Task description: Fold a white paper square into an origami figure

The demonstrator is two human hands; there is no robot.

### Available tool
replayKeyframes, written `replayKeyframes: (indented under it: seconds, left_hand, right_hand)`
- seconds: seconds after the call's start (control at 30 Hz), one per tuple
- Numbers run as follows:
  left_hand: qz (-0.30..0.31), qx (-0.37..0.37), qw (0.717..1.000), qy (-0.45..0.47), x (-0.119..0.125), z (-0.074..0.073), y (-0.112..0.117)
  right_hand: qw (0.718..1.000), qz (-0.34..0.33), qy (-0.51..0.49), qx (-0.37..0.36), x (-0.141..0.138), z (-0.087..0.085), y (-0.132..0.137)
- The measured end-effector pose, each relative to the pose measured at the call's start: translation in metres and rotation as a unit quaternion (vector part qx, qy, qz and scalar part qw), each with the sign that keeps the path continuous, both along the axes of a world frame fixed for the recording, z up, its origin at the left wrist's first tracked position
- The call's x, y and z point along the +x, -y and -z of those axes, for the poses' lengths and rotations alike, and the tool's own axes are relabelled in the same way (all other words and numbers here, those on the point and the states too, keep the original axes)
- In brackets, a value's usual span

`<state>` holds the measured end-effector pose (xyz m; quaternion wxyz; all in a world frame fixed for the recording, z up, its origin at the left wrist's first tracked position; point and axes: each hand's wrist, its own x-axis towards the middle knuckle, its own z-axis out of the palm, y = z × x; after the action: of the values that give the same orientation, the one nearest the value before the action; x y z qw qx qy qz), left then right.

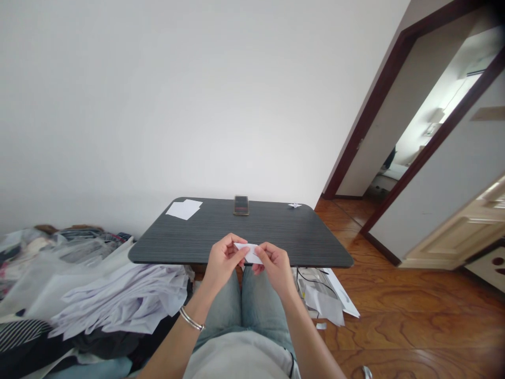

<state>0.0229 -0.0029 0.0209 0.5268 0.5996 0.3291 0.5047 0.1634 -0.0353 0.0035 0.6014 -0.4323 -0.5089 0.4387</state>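
Both hands meet in front of the near edge of a dark grey table (pixel 197 231). My left hand (pixel 223 259) and my right hand (pixel 274 263) pinch a small folded piece of white paper (pixel 251 251) between fingers and thumbs, one at each end. A silver bangle (pixel 191 319) circles my left wrist. My knees in light blue jeans show below the hands.
On the table lie white sheets (pixel 183 209) at the far left, a phone (pixel 241 205) propped at the far middle, and a small folded paper shape (pixel 294 205) at the far right. Piled clothes and plastic (pixel 98 295) fill the left; papers (pixel 327 297) lie on the wooden floor; a doorway opens right.
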Motion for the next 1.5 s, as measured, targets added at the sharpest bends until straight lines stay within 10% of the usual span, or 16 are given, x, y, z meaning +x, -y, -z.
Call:
replayKeyframes:
  seconds: [0.47,1.2,1.5]
  left_hand:
    - [-0.085,0.040,0.995,0.020,0.002,0.006,0.004]
    - [0.054,-0.031,0.994,-0.092,-0.005,0.006,-0.006]
    - [-0.029,0.057,0.986,-0.151,-0.004,0.001,-0.003]
  right_hand:
    - [0.999,-0.013,-0.014,-0.032,0.015,0.005,-0.010]
    - [0.998,0.004,0.063,-0.028,0.011,0.004,-0.006]
    - [0.999,-0.024,0.041,-0.023,0.010,0.002,-0.004]
